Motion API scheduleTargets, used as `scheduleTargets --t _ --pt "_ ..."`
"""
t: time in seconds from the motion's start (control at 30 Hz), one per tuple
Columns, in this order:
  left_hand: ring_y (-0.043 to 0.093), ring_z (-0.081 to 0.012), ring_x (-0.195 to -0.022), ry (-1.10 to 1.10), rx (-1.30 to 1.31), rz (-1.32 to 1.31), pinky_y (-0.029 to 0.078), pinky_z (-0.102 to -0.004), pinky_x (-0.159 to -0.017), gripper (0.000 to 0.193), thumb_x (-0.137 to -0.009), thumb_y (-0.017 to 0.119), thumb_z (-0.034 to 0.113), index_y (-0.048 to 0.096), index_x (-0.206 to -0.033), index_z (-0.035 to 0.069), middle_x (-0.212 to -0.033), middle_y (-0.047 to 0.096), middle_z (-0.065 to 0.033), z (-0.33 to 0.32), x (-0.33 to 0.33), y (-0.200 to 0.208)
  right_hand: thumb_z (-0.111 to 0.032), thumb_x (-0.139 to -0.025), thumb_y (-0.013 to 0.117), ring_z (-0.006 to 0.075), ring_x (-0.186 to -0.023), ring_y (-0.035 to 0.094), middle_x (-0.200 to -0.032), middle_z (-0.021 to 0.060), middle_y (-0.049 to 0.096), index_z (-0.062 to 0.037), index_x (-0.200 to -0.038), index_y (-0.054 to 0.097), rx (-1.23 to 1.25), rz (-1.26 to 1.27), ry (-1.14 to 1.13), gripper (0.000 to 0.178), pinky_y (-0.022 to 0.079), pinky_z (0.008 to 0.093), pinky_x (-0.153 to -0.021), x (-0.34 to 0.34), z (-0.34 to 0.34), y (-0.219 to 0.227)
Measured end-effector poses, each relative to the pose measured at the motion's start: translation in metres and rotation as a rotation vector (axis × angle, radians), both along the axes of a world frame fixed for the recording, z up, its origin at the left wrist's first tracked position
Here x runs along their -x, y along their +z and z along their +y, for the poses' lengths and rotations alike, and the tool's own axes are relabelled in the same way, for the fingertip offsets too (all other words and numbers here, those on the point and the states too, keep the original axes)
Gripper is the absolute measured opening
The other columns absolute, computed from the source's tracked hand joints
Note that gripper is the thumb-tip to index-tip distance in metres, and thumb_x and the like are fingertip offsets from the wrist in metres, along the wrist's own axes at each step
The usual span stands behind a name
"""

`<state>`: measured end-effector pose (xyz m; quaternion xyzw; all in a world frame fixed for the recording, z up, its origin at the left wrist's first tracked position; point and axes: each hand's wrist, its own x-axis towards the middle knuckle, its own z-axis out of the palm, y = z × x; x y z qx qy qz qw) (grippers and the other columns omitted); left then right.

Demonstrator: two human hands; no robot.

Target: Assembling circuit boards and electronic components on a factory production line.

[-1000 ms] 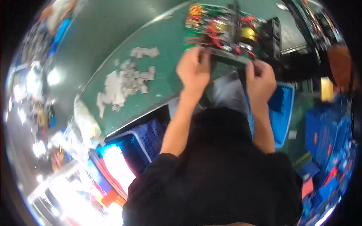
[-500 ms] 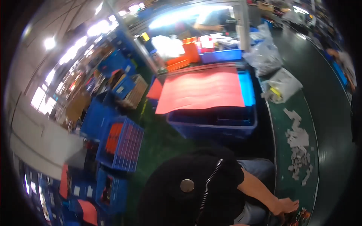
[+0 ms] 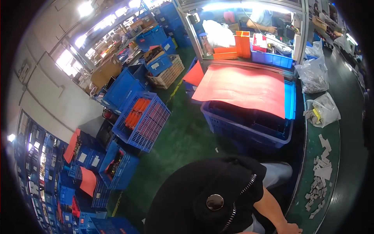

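Observation:
My left forearm comes out of a dark short sleeve and runs toward the bottom edge on the right. At its end, my left hand is cut off by the lower edge, so its fingers and whatever they touch are hidden. Beside it lies a green-topped work strip. Several pale grey flat pieces are scattered along that strip, beyond the hand. My right hand is out of view; only a sliver of skin shows at the bottom edge.
A large blue crate stands ahead, with a pink sheet over it. Clear plastic bags sit farther along the strip, beside a dark conveyor. Blue crates line the left side. Another person works behind the frame.
My view has swung, so the surroundings sit farther right in the picture. My left hand has dropped toward the lower edge, and the small coloured parts by it are out of view.

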<state>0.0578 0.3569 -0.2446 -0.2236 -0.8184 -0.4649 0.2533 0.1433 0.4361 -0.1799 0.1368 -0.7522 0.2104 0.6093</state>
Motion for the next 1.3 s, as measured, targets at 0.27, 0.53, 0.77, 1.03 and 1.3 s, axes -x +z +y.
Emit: scheduleTargets --t 0.27,0.53,0.77,1.03,1.3 --pt "0.051 -0.0307 -0.075 -0.051 0.049 -0.093 0.042 -0.0432 -0.066 0.04 -0.09 0.063 0.041 0.049 -0.094 0.004 -0.096 0.049 -0.0158 -0.003 -0.005 0.011 -0.063 -0.09 0.05 0.0348 -0.104 0.044 -0.122 0.0192 0.043 0.0007 -0.132 0.038 0.143 0.075 0.133 0.078 0.036 0.0488 -0.09 -0.006 0.003 -0.009" --pt "0.052 -0.031 -0.079 -0.009 0.075 -0.155 0.043 -0.0436 -0.067 0.038 -0.092 0.062 0.041 0.051 -0.097 0.005 -0.098 0.05 -0.0158 -0.009 -0.011 0.013 -0.062 -0.09 0.05 0.0348 -0.104 0.045 -0.121 0.0194 0.043 0.0007 -0.132 0.039 0.29 0.132 0.328 0.076 0.036 0.0485 -0.089 -0.011 0.001 -0.018" --pt "0.053 -0.0321 -0.08 0.039 0.083 -0.197 0.044 -0.0447 -0.068 0.039 -0.091 0.061 0.042 0.052 -0.098 0.004 -0.1 0.051 -0.0161 -0.017 -0.019 0.018 -0.06 -0.091 0.05 0.0348 -0.103 0.045 -0.121 0.0195 0.043 0.0007 -0.131 0.039 0.447 0.162 0.529 0.074 0.036 0.0483 -0.089 -0.013 -0.004 -0.024" --pt "0.054 -0.0316 -0.078 -0.046 0.064 -0.123 0.044 -0.0442 -0.067 0.038 -0.093 0.06 0.04 0.052 -0.097 0.004 -0.1 0.051 -0.0166 -0.001 -0.006 0.01 -0.059 -0.091 0.05 0.0348 -0.103 0.045 -0.121 0.0196 0.043 0.0007 -0.13 0.039 0.573 0.277 0.663 0.072 0.037 0.0481 -0.089 -0.014 -0.006 -0.031" --pt "0.058 -0.03 -0.099 0.407 0.486 0.086 0.049 -0.0447 -0.082 0.032 -0.097 0.051 0.032 0.061 -0.106 0.003 -0.111 0.058 -0.0146 -0.052 -0.028 0.047 -0.058 -0.092 0.051 0.0348 -0.103 0.045 -0.121 0.0197 0.043 0.0007 -0.13 0.039 0.762 0.28 0.991 0.07 0.037 0.0478 -0.089 -0.002 -0.036 -0.023"
